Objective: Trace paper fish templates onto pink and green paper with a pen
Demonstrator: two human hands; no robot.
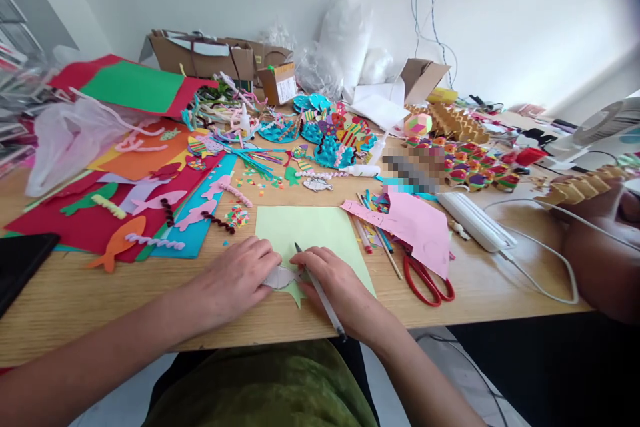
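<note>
A sheet of pale green paper [310,227] lies on the table in front of me, with a cut-out notch at its near edge. On that edge sits a small grey-white fish cut-out [281,278]. My left hand [245,270] grips the cut-out's left end, fingers curled and pressed together against the paper. A pen [323,300] with a clear barrel is held in my right hand [335,283], its dark tip up and to the left. The right fingertips are by the fish's tail end, partly hidden by the hand itself.
To the right lie red-handled scissors [429,283] under pink paper [415,220], with pencils [385,240] beside it. Coloured sheets and an orange paper fish [120,240] are at left. A white power strip [475,220] trails a cable. Another person's arm [600,253] rests at far right.
</note>
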